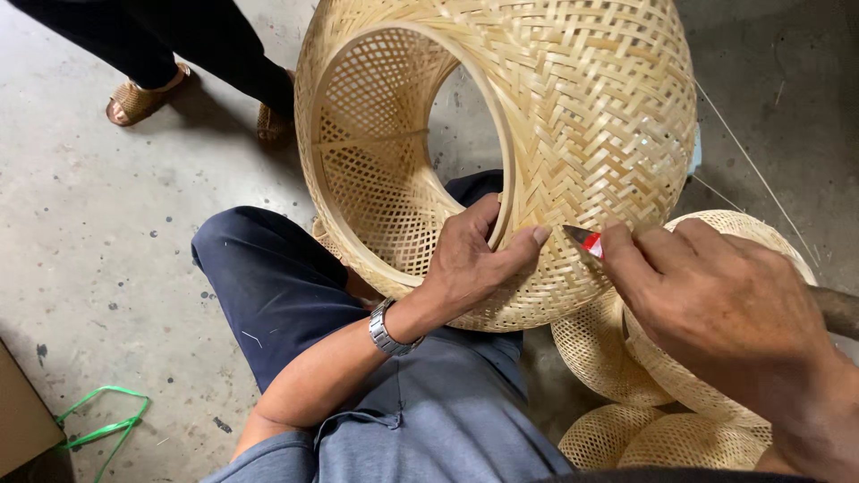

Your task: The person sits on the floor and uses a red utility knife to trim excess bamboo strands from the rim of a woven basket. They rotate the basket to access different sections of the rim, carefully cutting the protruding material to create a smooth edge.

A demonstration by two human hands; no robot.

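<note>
- Grey concrete floor (80, 233), stained and speckled, lies under everything; the person sits low on it with knees bent.
- Right hand (725, 313) has its grip closed on a small knife (583, 241) with a red handle: thumb and forefinger pinch it near the blade, and the tip points at the weave. Held that short, it likely allows fine work at the surface.
- Left hand (474, 264) has its grip closed on the basket (510, 152): fingers hooked inside the rim, thumb pressed flat on the outer weave just beside the blade tip. It seems to steady the spot against the blade.
- That basket is a large round woven bamboo shell, open at both ends, resting tilted on the lap, with its opening turned toward the left so the worked side faces the person.
- A metal watch (386, 329) sits on the left wrist.
- Dark blue trousers (268, 277) cover the raised knee below the basket.
- More woven shells (662, 394) are stacked on the floor under the right hand, touching one another.
- Thin loose strands (761, 170) run across the floor toward the right edge.
- A green strap (103, 425) and a cardboard corner (22, 420) lie at the floor's lower left.
- Another person's sandalled feet (143, 98) stand at the upper left, well apart from the work.
</note>
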